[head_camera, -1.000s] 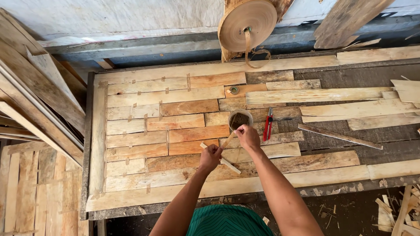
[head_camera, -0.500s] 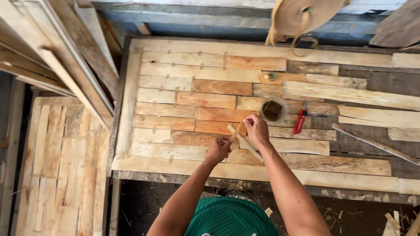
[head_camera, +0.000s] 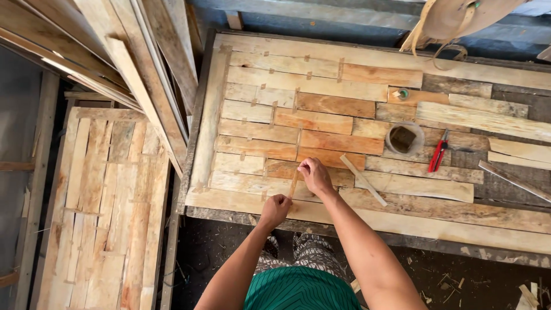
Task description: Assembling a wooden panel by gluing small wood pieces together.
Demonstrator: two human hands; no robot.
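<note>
Both hands now pinch a thin wood strip (head_camera: 294, 183): right hand (head_camera: 314, 174) at its far end, left hand (head_camera: 276, 208) at the near end, closer than before, over the worktop (head_camera: 402, 221).

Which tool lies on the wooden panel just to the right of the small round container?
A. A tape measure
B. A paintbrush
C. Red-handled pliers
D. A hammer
C: the red-handled pliers lie flat on the boards right beside the small round container, well away from both hands, which hold a thin wooden strip nearer the panel's front edge.
</note>
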